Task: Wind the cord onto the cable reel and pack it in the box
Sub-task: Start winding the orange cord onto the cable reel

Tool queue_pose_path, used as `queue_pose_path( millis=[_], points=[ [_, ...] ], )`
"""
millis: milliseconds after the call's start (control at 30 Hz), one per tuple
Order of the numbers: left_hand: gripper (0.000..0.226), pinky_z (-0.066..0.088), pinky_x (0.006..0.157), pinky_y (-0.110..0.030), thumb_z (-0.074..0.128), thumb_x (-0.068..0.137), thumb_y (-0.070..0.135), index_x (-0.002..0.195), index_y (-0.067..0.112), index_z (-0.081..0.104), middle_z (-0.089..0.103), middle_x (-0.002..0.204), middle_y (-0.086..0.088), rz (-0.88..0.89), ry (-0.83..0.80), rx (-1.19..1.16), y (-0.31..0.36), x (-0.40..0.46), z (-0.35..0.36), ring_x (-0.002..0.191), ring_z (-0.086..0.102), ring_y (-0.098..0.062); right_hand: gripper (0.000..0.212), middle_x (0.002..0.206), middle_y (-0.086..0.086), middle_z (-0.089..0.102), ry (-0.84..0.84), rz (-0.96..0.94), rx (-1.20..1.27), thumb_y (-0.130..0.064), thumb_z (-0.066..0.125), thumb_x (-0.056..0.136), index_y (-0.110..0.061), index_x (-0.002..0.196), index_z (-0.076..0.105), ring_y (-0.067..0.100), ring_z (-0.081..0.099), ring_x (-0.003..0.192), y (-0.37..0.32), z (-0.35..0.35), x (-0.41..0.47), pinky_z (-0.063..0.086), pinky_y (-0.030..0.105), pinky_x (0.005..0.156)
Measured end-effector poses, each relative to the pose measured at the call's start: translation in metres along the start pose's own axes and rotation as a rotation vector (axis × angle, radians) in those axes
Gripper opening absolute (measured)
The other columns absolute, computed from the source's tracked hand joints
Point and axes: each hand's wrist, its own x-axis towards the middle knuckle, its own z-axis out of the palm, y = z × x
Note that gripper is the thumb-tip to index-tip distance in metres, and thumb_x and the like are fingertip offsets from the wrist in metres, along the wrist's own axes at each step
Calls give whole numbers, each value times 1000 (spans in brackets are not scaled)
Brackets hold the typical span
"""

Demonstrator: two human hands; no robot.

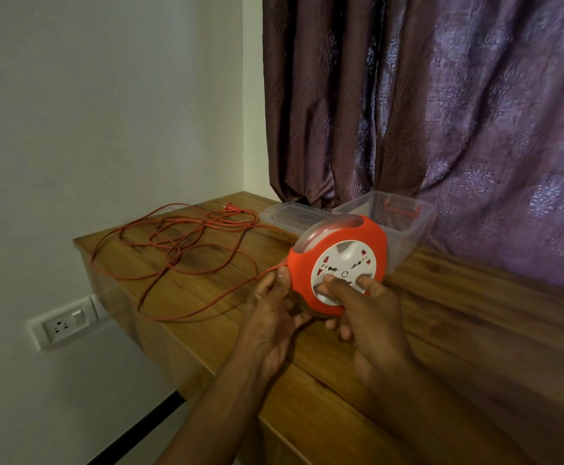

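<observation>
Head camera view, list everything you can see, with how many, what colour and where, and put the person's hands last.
cable reel: one, orange with white socket face, held above the table's middle
cord: one, orange, loose loops on the table's left part, plug at far end
box: one, clear plastic, behind the reel
lid: one, clear, left of the box
table: one, brown wood
wall socket: one, white, on the wall at lower left
curtain: one, purple, behind the table
left hand: grips the reel's left edge
right hand: fingers on the socket face

Left hand (275, 308) and right hand (362, 305) in curled grip
</observation>
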Motion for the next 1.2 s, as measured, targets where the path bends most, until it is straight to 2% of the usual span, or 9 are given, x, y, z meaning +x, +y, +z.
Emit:
queue_pose_path(
  millis=[133,267,433,600,700,767,833,1000,1200],
  points=[
    [46,58,72,-48,56,95,38,125,4,62,66,124,-28,19,2,5,0,0,0,92,68,-36,67,104,12,71,-59,20,40,-15,79,76,-16,134,46,15,61,48,-1,3,-3,46,19,43],
    [39,53,90,-66,52,99,39,123,10,66,70,122,-21,26,21,19,-1,-2,0,112,67,-40,68,106,9,72,-128,20,52,-16,73,82,-18,140,37,15,65,50,-4,6,-8,52,25,54],
    [49,45,95,-69,57,94,38,131,6,59,63,132,-26,35,-15,16,2,-4,2,106,64,-40,73,107,8,70,-149,7,67,-13,71,84,-24,144,30,18,67,52,-8,7,-10,49,18,43],
    [29,58,82,-60,60,90,31,111,15,72,74,113,-18,52,14,-35,3,0,-4,99,73,-33,49,96,5,73,-170,-4,-228,-22,69,86,-17,128,42,18,65,51,-17,-2,0,53,32,60],
    [29,61,73,-55,58,91,30,111,16,72,78,106,-14,63,68,-75,3,3,-6,93,76,-29,40,93,-2,69,-32,-372,-689,-31,67,87,-19,121,50,17,67,69,-18,-12,10,47,25,58],
    [39,61,77,-57,58,91,32,123,12,66,77,109,-15,56,82,-73,4,2,-6,97,76,-32,49,105,-4,64,63,-721,-999,-39,65,86,-27,127,41,18,65,84,-13,-14,9,46,26,59],
    [47,57,85,-62,58,91,34,131,10,61,73,119,-19,42,74,-47,3,1,-6,107,72,-37,64,118,0,58,74,-924,-1220,-49,59,87,-35,140,26,24,66,85,-8,-13,7,45,28,54],
    [39,59,82,-59,54,97,30,127,8,63,75,114,-18,35,57,-7,3,-2,-5,98,75,-32,68,114,5,56,127,-1012,-1561,-59,43,91,-44,150,11,24,64,65,-5,-16,9,29,25,47],
    [40,61,81,-53,57,91,33,121,9,66,76,111,-14,30,58,45,3,-6,-3,97,74,-28,60,100,3,67,135,-1025,-1408,-64,49,86,-41,139,32,29,67,69,-6,-18,19,49,32,52]
  ],
)
